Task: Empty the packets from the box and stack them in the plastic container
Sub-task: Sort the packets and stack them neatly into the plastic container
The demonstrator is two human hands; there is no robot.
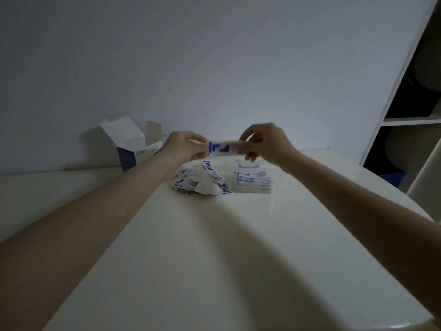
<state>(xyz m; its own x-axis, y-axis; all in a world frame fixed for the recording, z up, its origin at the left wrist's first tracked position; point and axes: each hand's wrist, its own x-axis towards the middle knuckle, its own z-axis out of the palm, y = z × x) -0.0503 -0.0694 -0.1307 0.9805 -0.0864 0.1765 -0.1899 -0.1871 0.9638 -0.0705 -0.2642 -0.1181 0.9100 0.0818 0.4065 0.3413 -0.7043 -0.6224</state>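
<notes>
My left hand (183, 145) and my right hand (265, 142) together pinch the two ends of a white and blue packet (225, 148), held level above the table. Below it lies a loose heap of packets (200, 181). To the right of the heap stands a clear plastic container (272, 201) with a neat stack of packets (253, 183) inside. The opened white and blue cardboard box (130, 149) stands at the back left, flaps up, against the wall.
The white table (202, 259) reaches to the wall at the back and ends in a rounded edge at the lower right. A white shelf unit (410, 120) stands at the right, with a blue object (393, 179) low beside it.
</notes>
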